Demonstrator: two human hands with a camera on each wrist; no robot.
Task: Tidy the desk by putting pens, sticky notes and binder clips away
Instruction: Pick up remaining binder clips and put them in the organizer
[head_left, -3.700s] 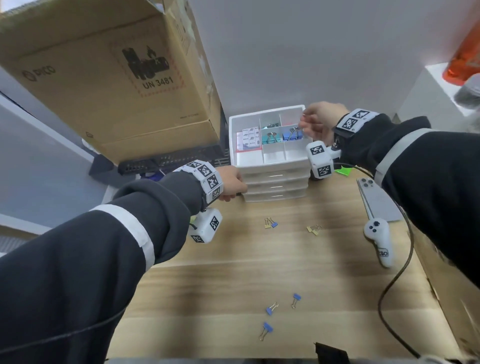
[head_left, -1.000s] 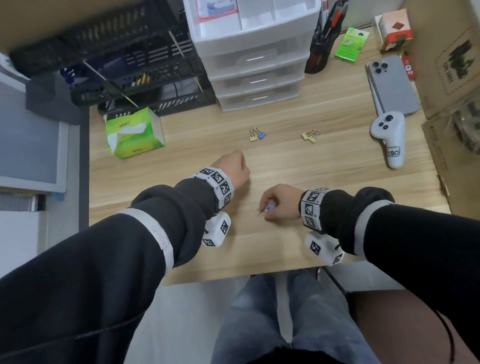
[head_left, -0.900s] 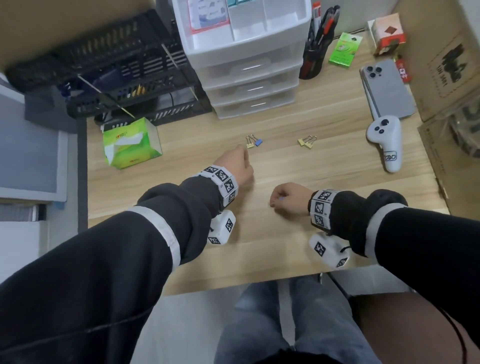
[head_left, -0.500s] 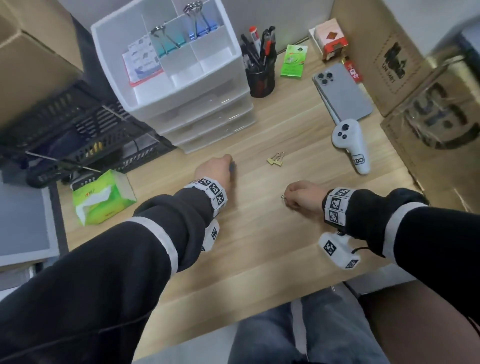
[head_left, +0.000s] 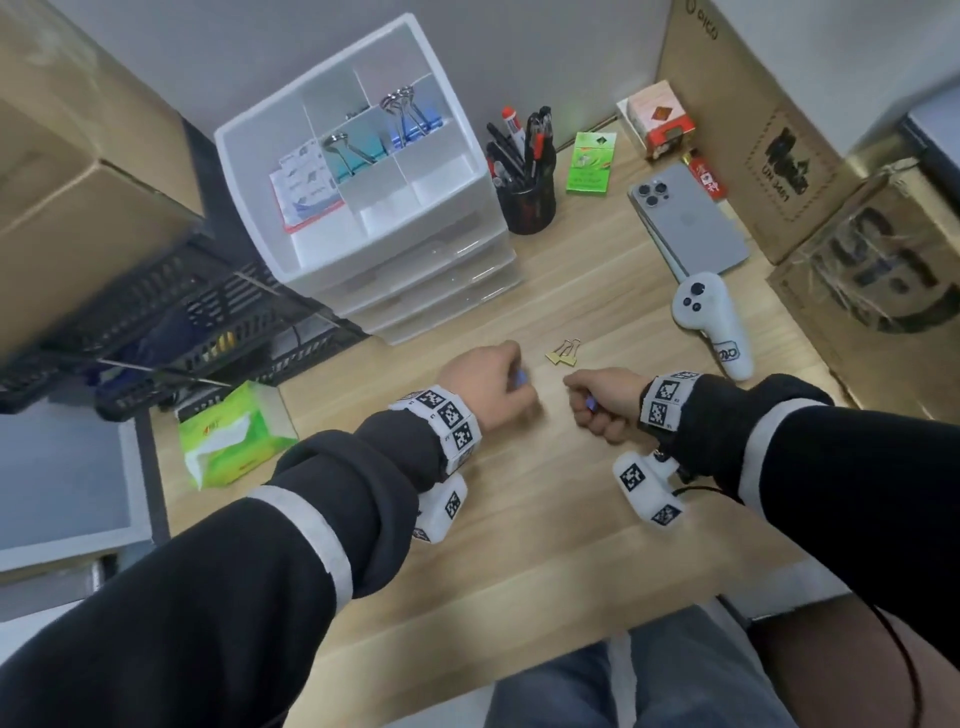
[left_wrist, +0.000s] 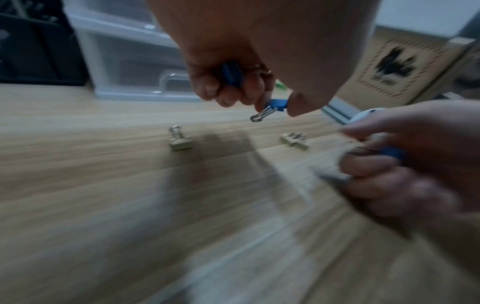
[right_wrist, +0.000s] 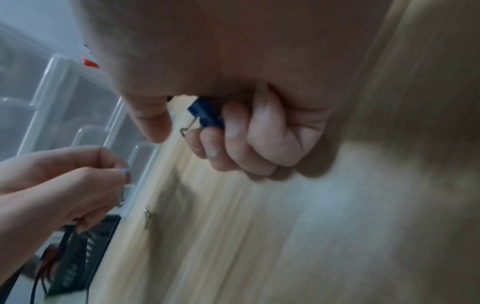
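With both of my hands already full of blue clips, I am in the gathering step for the binder clips. My left hand (head_left: 488, 384) is curled round two blue clips (left_wrist: 232, 73), one tucked in the palm and one pinched at the fingertips with its wire handle hanging out. My right hand (head_left: 602, 400) is clenched on another blue clip (right_wrist: 206, 116). Both hover just above the bench (head_left: 545, 519), middle of the frame. A pair of gold clips (head_left: 563, 351) lies between my hands, a little beyond them, and the left wrist view shows one more gold clip (left_wrist: 179, 139) lying apart from that pair. As I judge it, the next move is either to pinch up a gold clip with spare fingers or to carry this load to the white drawer unit (head_left: 363, 208) at upper left, whose open top tray holds clips. The blue ones belong in the compartment with the other blue clips; dropping one on the way is the risk.
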